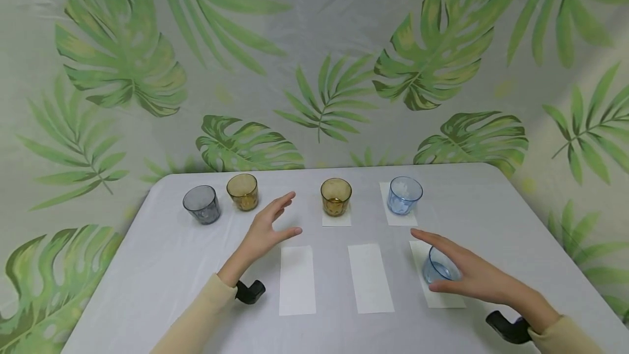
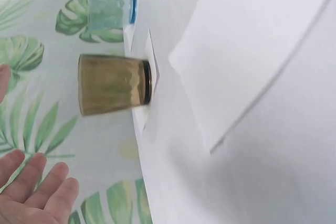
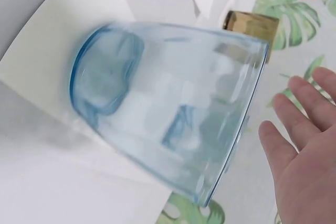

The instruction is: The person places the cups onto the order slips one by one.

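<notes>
My right hand [image 1: 479,275] is beside a light blue glass [image 1: 434,271], fingers spread and thumb apart. In the right wrist view, a gap shows between the fingers [image 3: 302,114] and the rim. That glass stands upright on a white paper rectangle [image 1: 442,300]. My left hand [image 1: 262,234] hovers over the table with nothing in it, fingers extended. Nearest to its right is an amber glass [image 1: 336,198], upright on another paper; the left wrist view shows this amber glass [image 2: 113,83] apart from the fingers.
At the back right, a second blue glass [image 1: 405,196] stands on paper. A grey glass [image 1: 202,205] and another amber glass [image 1: 243,193] stand on the tablecloth at the back left. Two bare paper rectangles, one left [image 1: 297,283] and one right [image 1: 371,280], lie in front.
</notes>
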